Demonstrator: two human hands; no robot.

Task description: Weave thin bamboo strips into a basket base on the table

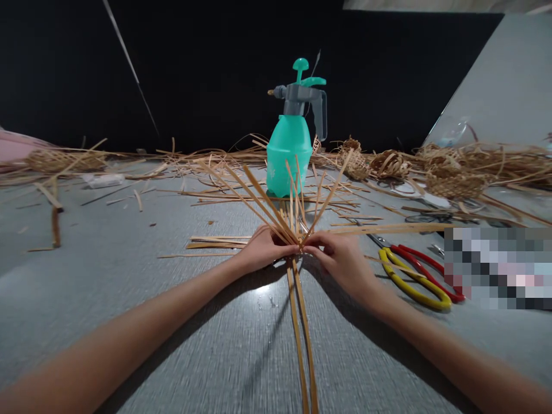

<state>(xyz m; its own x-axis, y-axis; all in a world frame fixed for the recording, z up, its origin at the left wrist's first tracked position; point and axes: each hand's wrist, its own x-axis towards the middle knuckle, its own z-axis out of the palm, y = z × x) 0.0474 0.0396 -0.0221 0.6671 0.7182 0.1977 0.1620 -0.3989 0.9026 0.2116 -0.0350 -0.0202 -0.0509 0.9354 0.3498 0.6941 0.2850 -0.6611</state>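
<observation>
Thin tan bamboo-like strips (260,188) fan up and outward from a small crossing point held between both hands. My left hand (268,248) pinches the crossing from the left, thumb pointing right. From the other side, my right hand (334,253) pinches the same spot, with thumb and forefinger meeting the strips. Two long strips (301,322) run from under the hands toward me across the table. Others stick out sideways, to the left past my left wrist and to the right behind my right hand. The fingers partly cover the crossing, so its weave cannot be made out.
Behind the hands stands a teal pump spray bottle (288,149). Scissors (414,276) with red and yellow handles lie right of my right hand, near a blurred-out rectangle (500,267). Loose strips and woven pieces (457,178) litter the back of the grey table (194,356).
</observation>
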